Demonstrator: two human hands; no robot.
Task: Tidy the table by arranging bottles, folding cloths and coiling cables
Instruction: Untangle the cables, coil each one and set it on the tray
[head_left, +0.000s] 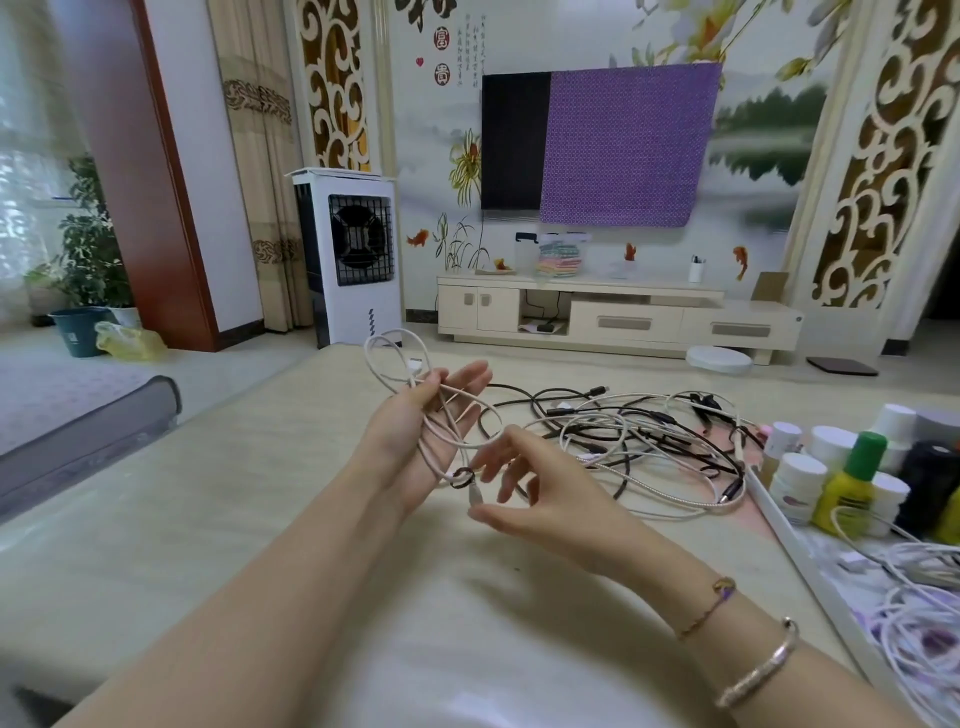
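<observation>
My left hand (428, 434) is raised over the table, palm up, holding a loosely coiled pale pink cable (395, 358) whose loops rise above its fingers. A small dark band (461, 477) circles the cable near the palm's lower edge. My right hand (524, 486) is just right of it, fingers spread and relaxed, fingertips close to the band and the cable's plug end. A tangle of black and white cables (628, 436) lies on the table behind my hands. Several bottles (852, 478) with white and green caps stand at the right.
A white tray (789, 540) at the right edge holds the bottles and more white cables (919, 613). The beige table (234, 493) stretches left and forward. A grey sofa edge (93, 436) lies to the left; a TV cabinet (613, 317) and an air cooler (353, 260) stand beyond.
</observation>
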